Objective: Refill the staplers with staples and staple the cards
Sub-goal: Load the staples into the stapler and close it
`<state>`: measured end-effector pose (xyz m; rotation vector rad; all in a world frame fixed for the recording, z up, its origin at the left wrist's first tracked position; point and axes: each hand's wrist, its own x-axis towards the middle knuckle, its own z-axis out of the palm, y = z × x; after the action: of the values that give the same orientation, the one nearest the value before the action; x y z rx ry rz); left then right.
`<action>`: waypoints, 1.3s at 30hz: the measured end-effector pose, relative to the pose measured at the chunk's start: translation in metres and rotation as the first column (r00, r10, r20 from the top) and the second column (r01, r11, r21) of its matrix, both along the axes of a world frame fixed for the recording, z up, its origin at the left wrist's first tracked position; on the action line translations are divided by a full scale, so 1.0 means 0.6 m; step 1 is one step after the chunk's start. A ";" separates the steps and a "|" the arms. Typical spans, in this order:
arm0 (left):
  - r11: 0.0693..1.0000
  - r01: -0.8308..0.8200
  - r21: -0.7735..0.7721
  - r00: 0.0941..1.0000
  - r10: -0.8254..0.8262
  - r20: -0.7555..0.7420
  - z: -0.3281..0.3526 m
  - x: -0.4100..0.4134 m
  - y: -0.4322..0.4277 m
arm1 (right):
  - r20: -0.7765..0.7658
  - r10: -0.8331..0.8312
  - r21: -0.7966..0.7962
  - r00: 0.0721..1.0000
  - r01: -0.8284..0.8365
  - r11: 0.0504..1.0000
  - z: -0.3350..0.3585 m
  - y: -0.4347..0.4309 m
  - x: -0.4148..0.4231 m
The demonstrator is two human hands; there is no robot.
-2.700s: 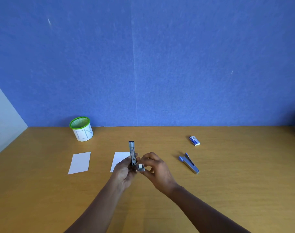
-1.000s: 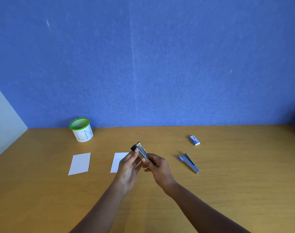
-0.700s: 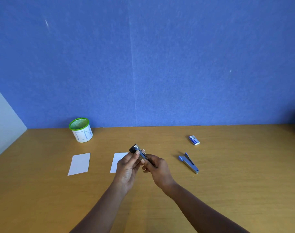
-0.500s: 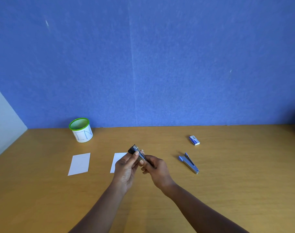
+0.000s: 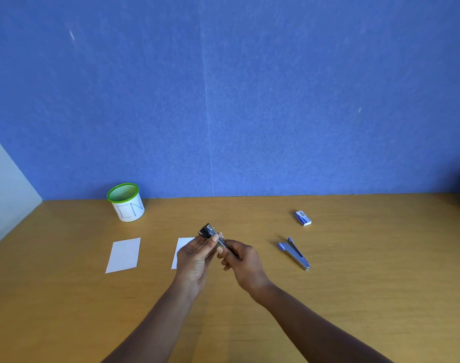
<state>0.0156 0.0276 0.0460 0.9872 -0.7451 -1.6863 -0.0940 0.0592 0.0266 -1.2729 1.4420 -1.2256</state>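
Stapler [image 5: 207,231] held over counter [image 5: 354,297]: your left hand [image 5: 193,260] pinches its black end, your right hand [image 5: 246,263] grips the rear.

The only writing that can be read stands on the white cup [image 5: 129,209] with the green rim, in the left middle of the frame, at the back of the surface [image 5: 66,310]. It is two large capital letters, "LN", drawn in thin blue outline on the cup's side wall. The small staple box [image 5: 302,218], right of centre, carries a blue-and-white label whose print is too small to read.
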 end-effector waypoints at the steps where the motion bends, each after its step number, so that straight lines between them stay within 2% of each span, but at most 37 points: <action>1: 1.000 0.000 0.001 1.000 0.000 0.002 0.000 0.000 0.000 | 0.004 0.000 -0.001 1.000 0.000 1.000 0.001 0.000 0.000; 7: 1.000 -0.001 0.010 1.000 0.000 0.025 -0.003 -0.001 -0.002 | 0.055 0.009 0.027 0.998 -0.010 1.000 0.000 0.004 0.000; 15: 0.995 0.103 0.011 0.991 -0.104 0.084 0.005 0.003 -0.006 | 0.135 0.143 0.155 0.980 -0.164 0.974 0.009 0.008 0.001; 21: 0.993 0.116 0.018 0.988 -0.117 0.099 0.001 0.000 -0.007 | 0.211 0.127 0.161 0.969 -0.163 0.973 0.007 0.015 0.005; 31: 0.993 0.118 0.015 0.986 -0.119 0.113 -0.005 -0.002 -0.010 | 0.204 0.128 0.162 0.971 -0.162 0.973 0.007 0.018 0.004; 39: 0.978 0.205 0.029 0.962 -0.207 0.176 -0.012 0.000 -0.007 | 0.133 0.157 0.206 0.979 -0.183 0.961 0.001 0.020 -0.001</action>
<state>0.0156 0.0236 0.0390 1.1093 -0.9870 -1.7970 -0.0947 0.0710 0.0273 -1.1327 1.3147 -0.9813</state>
